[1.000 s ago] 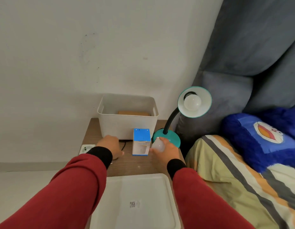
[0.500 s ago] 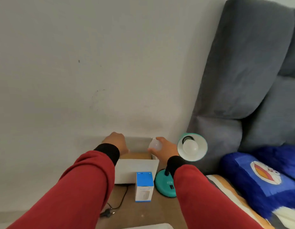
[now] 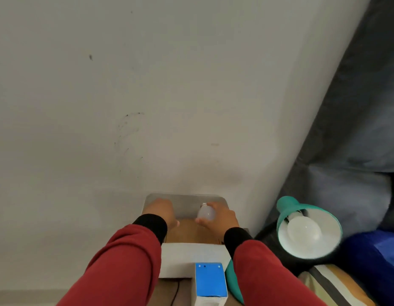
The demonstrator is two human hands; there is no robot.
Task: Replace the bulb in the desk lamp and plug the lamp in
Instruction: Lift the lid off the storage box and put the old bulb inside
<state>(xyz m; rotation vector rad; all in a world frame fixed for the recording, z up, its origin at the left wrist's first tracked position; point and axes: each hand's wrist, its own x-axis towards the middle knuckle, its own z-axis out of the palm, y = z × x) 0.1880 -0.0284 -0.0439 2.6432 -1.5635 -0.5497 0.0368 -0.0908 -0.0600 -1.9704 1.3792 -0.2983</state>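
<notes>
Bulb (image 3: 206, 213) sits gripped in right hand (image 3: 218, 216) over bin (image 3: 187, 200).

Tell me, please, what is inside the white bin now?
Both hands reach into the white bin: the left hand empty, the right hand holding a bulb. A brown flat thing lies on the bottom; the arms cover the rest.

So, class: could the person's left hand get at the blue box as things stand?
Probably yes: the left hand is empty over the white bin, and the blue box stands uncovered just in front of it.
</notes>
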